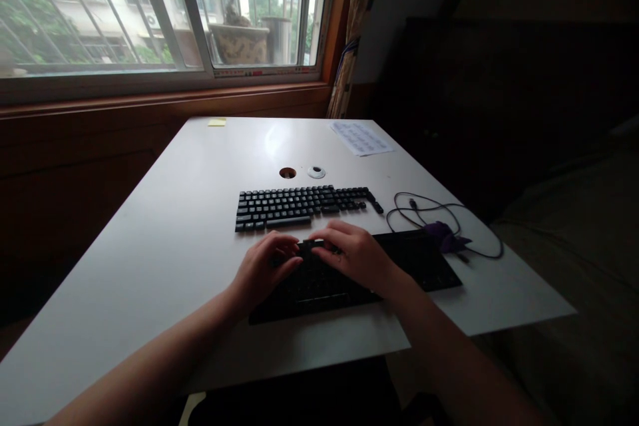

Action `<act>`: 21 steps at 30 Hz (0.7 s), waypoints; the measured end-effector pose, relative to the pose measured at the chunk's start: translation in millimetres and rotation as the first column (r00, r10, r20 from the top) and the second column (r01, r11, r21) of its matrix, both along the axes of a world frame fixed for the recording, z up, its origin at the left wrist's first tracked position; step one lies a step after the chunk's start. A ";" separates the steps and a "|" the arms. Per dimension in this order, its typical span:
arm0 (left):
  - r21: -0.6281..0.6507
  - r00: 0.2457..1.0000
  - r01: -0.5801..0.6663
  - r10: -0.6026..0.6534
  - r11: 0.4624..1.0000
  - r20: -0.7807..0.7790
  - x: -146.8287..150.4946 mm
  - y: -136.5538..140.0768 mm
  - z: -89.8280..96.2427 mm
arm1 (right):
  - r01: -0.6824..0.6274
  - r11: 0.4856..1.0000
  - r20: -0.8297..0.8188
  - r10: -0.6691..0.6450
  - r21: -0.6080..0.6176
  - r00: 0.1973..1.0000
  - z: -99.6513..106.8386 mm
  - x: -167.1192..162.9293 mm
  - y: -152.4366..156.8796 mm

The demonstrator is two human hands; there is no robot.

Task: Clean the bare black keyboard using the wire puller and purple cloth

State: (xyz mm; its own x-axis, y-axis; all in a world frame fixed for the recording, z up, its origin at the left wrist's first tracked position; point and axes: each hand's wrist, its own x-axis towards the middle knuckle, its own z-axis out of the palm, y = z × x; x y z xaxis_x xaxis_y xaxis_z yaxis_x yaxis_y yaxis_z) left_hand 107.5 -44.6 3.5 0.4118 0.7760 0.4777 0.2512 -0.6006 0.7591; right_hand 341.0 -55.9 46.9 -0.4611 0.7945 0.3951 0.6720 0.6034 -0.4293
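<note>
A black keyboard base (422, 259) lies near the front of the white table, its keycaps apparently off over much of it. My left hand (262, 266) curls over the base's upper left part, thumb and fingertips drawn together. Facing it, my right hand (352, 253) bends its fingers and thumb around the same spot by the rear edge. Small dark pieces show between the two sets of fingertips, too dim to make out. Just behind the base, loose black keycaps (284, 203) are laid out in keyboard order, with a long space bar among them.
To the right, a black cable (452, 210) loops around a purple tie (442, 236). Farther back are a round hole (287, 173) in the table, a white ring cover (316, 172), printed paper (362, 138) and a yellow note (216, 122). A window stands behind the white table (164, 213).
</note>
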 end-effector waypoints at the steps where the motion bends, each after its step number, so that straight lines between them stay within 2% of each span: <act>1: 0.015 1.000 -0.003 0.003 1.000 -0.007 0.8 0.3 -0.8 | 0.049 0.999 0.027 -0.049 -0.003 0.998 -0.2 5.6 7.0; 4: 0.088 0.997 -0.005 0.012 0.996 -0.075 2.8 0.9 -2.1 | 0.213 0.977 0.151 -0.208 -0.017 0.966 -4.0 21.1 30.7; 7: 0.139 0.991 0.017 0.002 0.990 -0.133 3.7 1.0 -2.5 | 0.292 0.955 0.272 -0.268 -0.050 0.924 -12.5 27.6 49.9; 11: 0.182 0.988 0.041 -0.012 0.982 -0.155 4.0 0.9 -3.1 | 0.326 0.941 0.371 -0.271 -0.093 0.888 -25.6 24.7 61.0; 21: 0.197 0.980 0.057 -0.017 0.979 -0.199 4.4 2.3 -4.9 | 0.350 0.934 0.360 -0.303 -0.073 0.882 -37.0 26.7 62.8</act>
